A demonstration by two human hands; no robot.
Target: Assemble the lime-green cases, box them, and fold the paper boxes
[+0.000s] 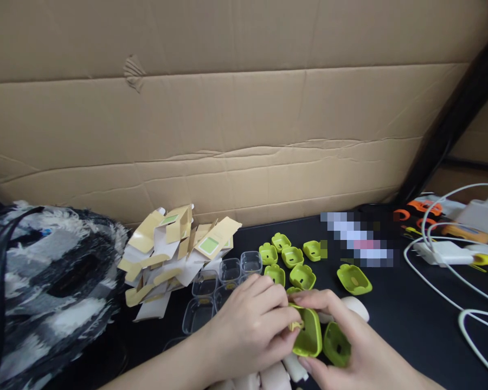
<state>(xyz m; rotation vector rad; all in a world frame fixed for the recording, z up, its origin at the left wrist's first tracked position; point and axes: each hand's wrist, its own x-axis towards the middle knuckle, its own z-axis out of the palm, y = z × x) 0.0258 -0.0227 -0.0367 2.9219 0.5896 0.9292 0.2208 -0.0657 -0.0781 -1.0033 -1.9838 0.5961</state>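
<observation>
My right hand point(341, 325) grips a lime-green, flower-edged plastic cup point(312, 338) by its edges, thumb below and fingers above. Inside its near wall, the closed fingers of my left hand point(258, 319) pinch a small pale-yellow piece point(296, 326); its exact shape is hidden. Under my right palm sits another green cup point(336, 346) with a dark slot. A white rounded object point(355, 309) lies partly behind my right fingers. Below my hands are several off-white rounded pieces point(274, 376), partly cut off by the frame.
Several small green cups point(291, 257) stand beyond my hands, and a larger one point(354, 279) lies to the right. Clear plastic containers point(199, 314) and folded cartons point(174, 249) are left. A shaggy black-and-white bag point(65, 287) lies far left; white cables point(435, 281) run right. Cardboard point(228, 119) walls the back.
</observation>
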